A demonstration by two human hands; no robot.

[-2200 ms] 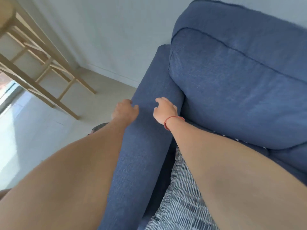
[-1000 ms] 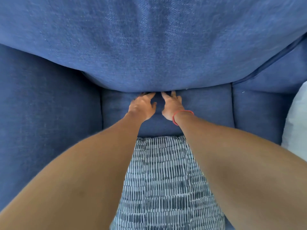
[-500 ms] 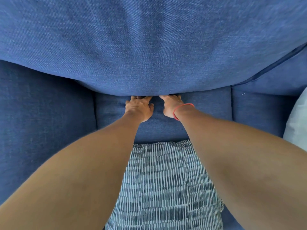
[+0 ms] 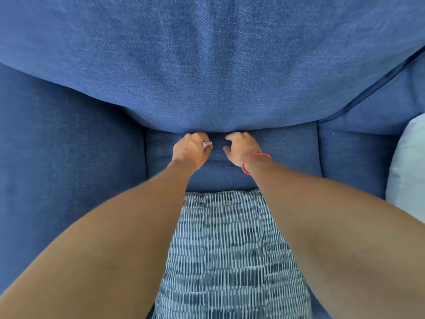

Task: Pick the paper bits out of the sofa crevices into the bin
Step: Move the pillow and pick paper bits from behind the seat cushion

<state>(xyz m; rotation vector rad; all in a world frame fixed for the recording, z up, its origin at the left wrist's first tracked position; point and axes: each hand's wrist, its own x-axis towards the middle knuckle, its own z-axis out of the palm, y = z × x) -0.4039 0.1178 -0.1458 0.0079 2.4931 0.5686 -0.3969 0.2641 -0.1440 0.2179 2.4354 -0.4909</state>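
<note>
I look down at a blue sofa. Its big back cushion overhangs the seat cushion, and a dark crevice runs between them. My left hand rests at that crevice, fingers curled, pinching a small whitish paper bit between thumb and fingers. My right hand, with a red band on its wrist, lies just to the right on the seat, fingers bent and apart, nothing seen in it. No bin is in view.
A striped grey-and-white pillow lies on the seat between my forearms. The blue armrest rises on the left. A pale cushion sits at the right edge, and a tiny white fleck lies on the neighbouring seat cushion.
My view swung from the armrest to the back crevice. Both hands reached under the back cushion's edge, then drew back slightly; the left hand now shows a paper bit in its fingers.
</note>
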